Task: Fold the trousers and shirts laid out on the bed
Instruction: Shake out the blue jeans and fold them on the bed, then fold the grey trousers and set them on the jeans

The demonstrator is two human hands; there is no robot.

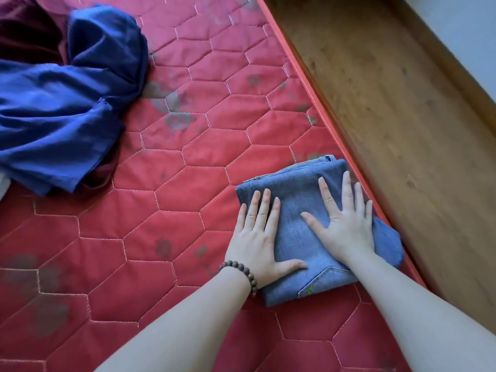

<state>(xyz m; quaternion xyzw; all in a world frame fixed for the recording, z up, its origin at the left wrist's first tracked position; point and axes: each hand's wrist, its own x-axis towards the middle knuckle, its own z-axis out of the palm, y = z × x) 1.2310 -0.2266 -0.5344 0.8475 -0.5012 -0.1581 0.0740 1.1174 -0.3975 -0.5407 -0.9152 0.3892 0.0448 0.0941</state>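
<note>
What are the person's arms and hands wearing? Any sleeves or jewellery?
No sleeves show: both forearms are bare right down to the bottom of the picture. The left hand has a bracelet of round dark brown beads at its wrist. The right hand wears nothing; no rings or gloves are visible.

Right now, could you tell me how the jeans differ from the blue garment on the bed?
The jeans are folded into a compact, flat rectangle; the blue garment lies loose and rumpled. The jeans sit at the mattress's right edge under both flat hands, left hand and right hand; the blue garment lies untouched at far left. Both are blue.
</note>
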